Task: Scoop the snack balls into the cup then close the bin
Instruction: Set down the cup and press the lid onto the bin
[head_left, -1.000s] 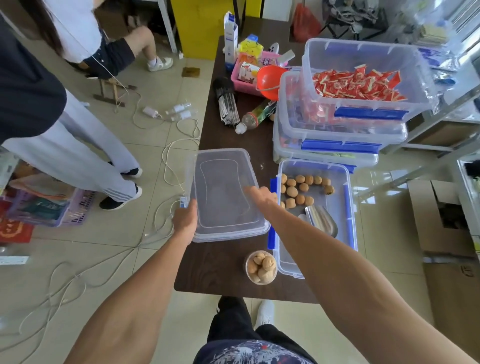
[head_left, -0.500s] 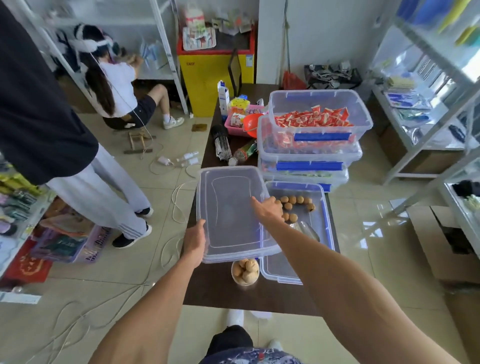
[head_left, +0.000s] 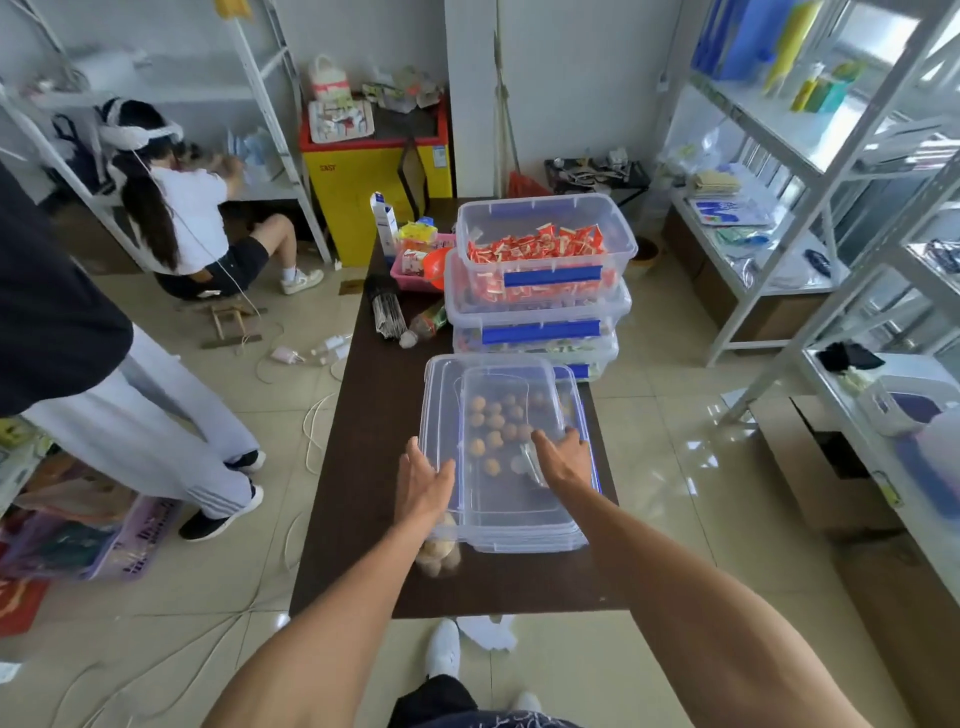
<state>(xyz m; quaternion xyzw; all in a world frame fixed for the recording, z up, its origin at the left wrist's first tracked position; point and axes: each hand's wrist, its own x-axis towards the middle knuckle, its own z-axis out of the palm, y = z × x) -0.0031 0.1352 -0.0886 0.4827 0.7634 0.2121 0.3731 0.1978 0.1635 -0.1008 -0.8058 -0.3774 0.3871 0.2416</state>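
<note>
Clear plastic fills the centre of your view: you hold the see-through lid (head_left: 498, 447) over the bin (head_left: 584, 415) on the dark table (head_left: 358, 467), your left hand (head_left: 423, 483) gripping its near-left edge with the fingers curled under, your right hand (head_left: 563, 457) spread flat on top near the right edge, pressing rather than clasping. That split of work reads as steering: one hand carries and aims, the other keeps the sheet level so its rim can meet the bin's. The lid sits a little left of the bin, its left edge overhanging, so it is not yet seated, and the blue latches (head_left: 596, 467) look unfastened. Snack balls (head_left: 493, 426) show through the plastic, clustered toward the far half of the bin, with what seems to be a metal scoop (head_left: 530, 462) left inside beside them. The cup (head_left: 439, 553), filled with balls, stands on the table at the bin's near-left corner, partly hidden under your left wrist and the lid. Half a second ago the lid hung well left of the bin with most of the balls uncovered; now it has slid right to cover nearly the whole opening, your hands travelling with it. The scooping looks finished; alignment and latching appear to remain.
</note>
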